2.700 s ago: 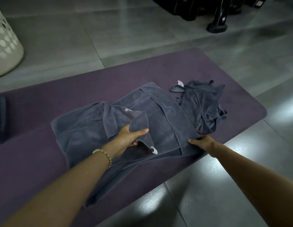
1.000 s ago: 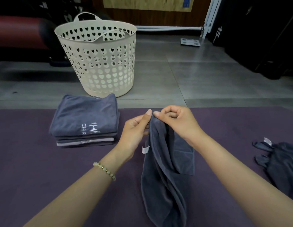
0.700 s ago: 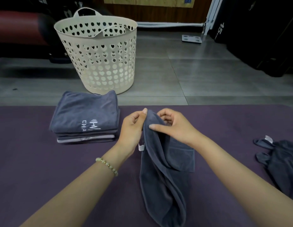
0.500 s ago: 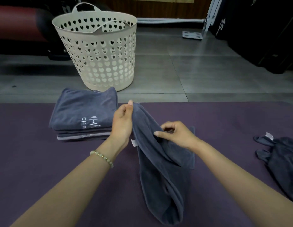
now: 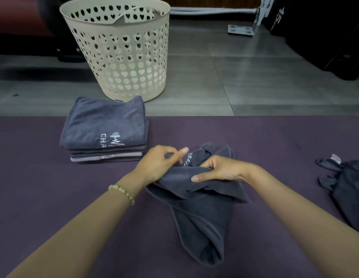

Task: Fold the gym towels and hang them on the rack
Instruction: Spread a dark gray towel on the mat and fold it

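Note:
A dark grey gym towel (image 5: 200, 213) lies bunched on the purple mat (image 5: 34, 197) in front of me. My right hand (image 5: 220, 169) grips its upper fold, fingers curled over the cloth. My left hand (image 5: 160, 163) holds the towel's left end, with a finger and thumb raised near the white lettering. A stack of folded grey towels (image 5: 106, 127) sits on the mat to the left. Another crumpled grey towel (image 5: 347, 189) lies at the right edge. No rack is in view.
A cream plastic laundry basket (image 5: 118, 47) with heart-shaped holes stands on the grey tiled floor behind the stack. Dark gym equipment (image 5: 323, 33) fills the far right, and a metal base plate (image 5: 240, 30) sits near it.
Both hands have come down from chest height to the mat with the towel. The towel, which hung long from my fingers, now lies bunched under them. The view has tilted down.

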Tool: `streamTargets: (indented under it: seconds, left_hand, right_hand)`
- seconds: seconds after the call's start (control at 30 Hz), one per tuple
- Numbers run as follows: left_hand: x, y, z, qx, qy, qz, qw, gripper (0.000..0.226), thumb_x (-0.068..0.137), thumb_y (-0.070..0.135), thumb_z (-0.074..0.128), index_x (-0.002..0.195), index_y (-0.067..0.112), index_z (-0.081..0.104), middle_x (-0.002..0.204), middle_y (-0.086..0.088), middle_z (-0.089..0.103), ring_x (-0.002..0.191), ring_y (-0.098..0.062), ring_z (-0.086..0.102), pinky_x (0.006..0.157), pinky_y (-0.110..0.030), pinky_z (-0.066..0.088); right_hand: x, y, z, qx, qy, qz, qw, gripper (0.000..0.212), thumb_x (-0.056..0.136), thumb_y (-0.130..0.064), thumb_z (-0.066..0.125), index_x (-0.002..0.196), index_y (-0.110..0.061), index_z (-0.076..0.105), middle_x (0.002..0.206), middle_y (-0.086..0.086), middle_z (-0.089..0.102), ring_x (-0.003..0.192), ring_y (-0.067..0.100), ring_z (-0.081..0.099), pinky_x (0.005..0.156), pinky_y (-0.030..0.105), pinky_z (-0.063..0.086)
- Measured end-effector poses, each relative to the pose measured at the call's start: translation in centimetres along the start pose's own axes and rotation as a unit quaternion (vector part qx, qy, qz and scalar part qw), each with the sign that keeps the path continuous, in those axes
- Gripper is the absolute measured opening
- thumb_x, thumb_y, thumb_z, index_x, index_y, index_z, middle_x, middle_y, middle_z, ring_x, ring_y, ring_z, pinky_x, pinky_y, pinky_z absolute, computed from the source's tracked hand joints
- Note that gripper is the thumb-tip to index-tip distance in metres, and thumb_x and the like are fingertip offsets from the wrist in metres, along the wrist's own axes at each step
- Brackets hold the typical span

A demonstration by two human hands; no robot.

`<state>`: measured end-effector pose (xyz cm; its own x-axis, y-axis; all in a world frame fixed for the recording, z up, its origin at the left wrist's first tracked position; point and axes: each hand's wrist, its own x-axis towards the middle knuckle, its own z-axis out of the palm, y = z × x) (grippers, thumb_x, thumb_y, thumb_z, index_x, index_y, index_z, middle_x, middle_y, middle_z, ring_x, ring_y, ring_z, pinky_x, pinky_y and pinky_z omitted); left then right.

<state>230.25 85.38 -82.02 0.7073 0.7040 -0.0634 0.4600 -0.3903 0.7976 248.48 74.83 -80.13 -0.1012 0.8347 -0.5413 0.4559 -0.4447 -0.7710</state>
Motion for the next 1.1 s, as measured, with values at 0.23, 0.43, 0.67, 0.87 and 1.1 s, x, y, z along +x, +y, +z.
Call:
streamTargets:
  seconds: [0.23, 0.43, 0.67, 0.87, 1.1]
  left_hand:
    - [-1.0, -0.8, -0.3, -0.102, -0.154, -0.083, 0.979, 0.053, 0.069, 0.056, 0.072, 0.048, 0.016, 0.044, 0.050, 0.001, 0.034, 0.050, -0.009, 0.033, 0.052, -0.019, 0.030]
    - [-1.0, -6.2, -1.4, -0.211, 0.073, -0.217, 0.950, 0.044, 0.078, 0.042, 0.074, 0.059, 0.014, 0.045, 0.055, -0.002, 0.044, 0.056, -0.012, 0.044, 0.055, -0.019, 0.037]
    - [-2.0, -10.3, -0.7, 0.076, -0.070, -0.268, 0.958, 0.050, 0.083, 0.033, 0.071, 0.045, 0.015, 0.044, 0.044, 0.003, 0.043, 0.057, -0.018, 0.043, 0.064, -0.026, 0.037]
    - [-0.4, -10.1, 1.8, 0.130, 0.001, -0.243, 0.961, 0.050, 0.090, 0.057, 0.049, 0.113, 0.014, 0.058, 0.115, -0.007, 0.062, 0.113, -0.028, 0.055, 0.097, -0.034, 0.041]
    - [1.7, -10.2, 4.6, 0.069, 0.004, -0.216, 0.974, 0.066, 0.093, 0.052, 0.046, 0.149, 0.023, 0.027, 0.150, -0.003, 0.039, 0.136, -0.024, 0.039, 0.111, -0.035, 0.031]
  right_hand:
    - [0.1, 1.1, -0.2, 0.033, -0.064, 0.029, 0.997, 0.022, 0.076, -0.038, 0.073, 0.082, -0.017, 0.074, 0.081, -0.004, 0.073, 0.074, 0.006, 0.066, 0.068, 0.016, 0.050]
    - [-0.1, 3.6, -1.4, -0.031, -0.014, 0.073, 0.997, 0.019, 0.072, -0.036, 0.081, 0.074, -0.019, 0.073, 0.070, -0.007, 0.073, 0.070, 0.007, 0.068, 0.068, 0.019, 0.052]
    - [-1.2, 7.5, -3.0, 0.003, 0.048, 0.095, 0.994, 0.066, 0.057, -0.056, 0.078, 0.093, -0.001, 0.068, 0.085, 0.006, 0.067, 0.078, 0.014, 0.059, 0.077, 0.027, 0.047]
    - [-0.1, 7.9, -3.4, 0.111, 0.138, 0.027, 0.984, 0.025, 0.081, -0.028, 0.073, 0.094, -0.007, 0.073, 0.091, 0.005, 0.075, 0.080, 0.009, 0.068, 0.076, 0.021, 0.054]
    - [4.2, 7.9, -2.3, 0.116, 0.219, 0.061, 0.967, 0.025, 0.075, -0.024, 0.081, 0.096, -0.015, 0.071, 0.095, -0.001, 0.070, 0.086, 0.006, 0.064, 0.074, 0.015, 0.050]
